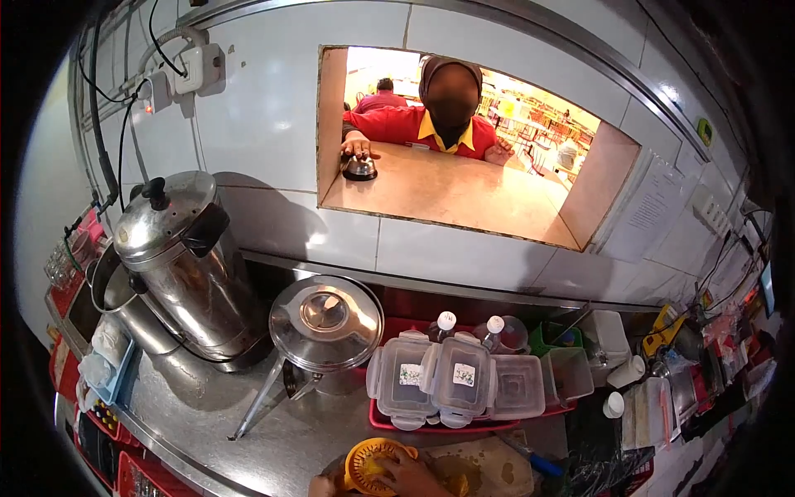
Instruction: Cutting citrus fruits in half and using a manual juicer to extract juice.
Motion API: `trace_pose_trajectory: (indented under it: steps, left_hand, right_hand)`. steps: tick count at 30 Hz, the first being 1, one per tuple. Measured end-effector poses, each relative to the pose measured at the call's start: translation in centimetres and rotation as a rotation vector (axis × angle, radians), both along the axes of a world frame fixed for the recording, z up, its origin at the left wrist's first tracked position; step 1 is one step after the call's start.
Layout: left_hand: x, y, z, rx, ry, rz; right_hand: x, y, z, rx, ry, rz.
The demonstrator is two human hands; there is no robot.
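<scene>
At the bottom of the head view, a yellow plastic citrus juicer (358, 466) stands on the steel counter. My right hand (407, 475) lies over its ribbed bowl, fingers bent down into it; whether a fruit is beneath them cannot be told. My left hand (323, 486) is at the juicer's left side, mostly cut off by the picture's lower edge. Right of my right hand, a yellow-orange piece (458, 484), perhaps squeezed fruit, lies on a wet, light cutting board (497, 463). A knife with a blue handle (546, 465) rests at the board's right edge.
A steel urn (186, 273) and a lidded steel pot (326, 323) stand behind, left. Clear lidded containers (407, 379) sit on a red tray (484, 426). Through the wall hatch (447, 192), a person in red (397, 124) has a hand on a service bell (359, 169).
</scene>
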State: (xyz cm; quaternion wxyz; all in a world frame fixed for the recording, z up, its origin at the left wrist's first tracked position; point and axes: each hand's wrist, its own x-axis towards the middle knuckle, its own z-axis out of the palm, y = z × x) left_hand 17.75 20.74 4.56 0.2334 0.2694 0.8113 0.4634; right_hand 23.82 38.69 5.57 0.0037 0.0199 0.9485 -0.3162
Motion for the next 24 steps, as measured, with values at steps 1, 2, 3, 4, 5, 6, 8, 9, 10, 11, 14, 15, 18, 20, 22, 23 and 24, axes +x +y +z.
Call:
trace_pose_trajectory:
  steps: [1,2,3,4,5,6,8,9,10,11,14,15,18,20,22,23,24]
  left_hand:
    - [0.0,0.1,0.1,0.005,0.003,-0.002]
    - [0.0,-0.1,0.2,0.007,0.004,-0.007]
    - [0.1,-0.2,0.3,0.008,0.006,-0.005]
    - [0.1,-0.3,0.4,0.008,0.007,-0.003]
    - [0.2,-0.4,0.4,0.009,0.009,-0.002]
    - [0.3,-0.5,0.5,0.010,0.009,0.001]
    - [0.4,-0.6,0.6,0.011,0.010,0.007]
    - [0.5,-0.7,0.7,0.012,0.011,0.010]
    - [0.4,-1.0,0.7,0.012,0.014,0.014]
    - [0.4,-1.2,0.8,0.012,0.016,0.018]
    - [0.0,-1.5,1.0,0.014,0.019,0.016]
    - [0.0,-1.6,1.0,0.016,0.019,0.017]
    - [-0.1,-1.8,1.0,0.022,0.021,0.018]
    - [-0.1,-1.8,1.2,0.023,0.023,0.020]
    - [-0.4,-2.2,1.4,0.018,0.038,0.019]
    - [-0.6,-2.4,1.7,0.015,0.048,0.020]
    - [-1.4,-2.7,2.0,0.010,0.070,0.017]
  right_hand:
    - [0.0,0.6,-1.3,-0.001,-0.071,0.070]
    - [0.1,0.8,-2.0,-0.005,-0.143,0.137]
    - [0.2,0.8,-2.0,-0.006,-0.142,0.139]
    - [0.3,0.8,-1.9,0.014,-0.102,0.144]
    - [0.3,0.7,-1.8,0.034,-0.062,0.149]
    - [0.3,0.7,-1.6,0.033,-0.062,0.152]
    - [0.3,0.7,-0.7,0.082,-0.148,0.114]
    - [0.3,0.5,0.3,0.080,-0.147,0.117]
    - [0.2,0.3,1.5,0.058,-0.091,0.087]
    - [0.2,0.2,2.1,0.035,-0.036,0.056]
    - [0.3,0.0,0.8,0.034,-0.030,-0.031]
    - [0.2,-0.1,0.7,0.033,-0.030,-0.029]
    - [0.0,-0.3,0.6,0.042,-0.023,-0.017]
    - [-0.3,-0.5,0.7,-0.009,-0.077,-0.064]
    - [-0.2,-0.3,0.8,0.003,-0.080,-0.050]
    - [0.0,-0.1,0.9,0.019,-0.087,-0.035]
    - [-0.1,-0.2,1.3,0.011,-0.066,-0.037]
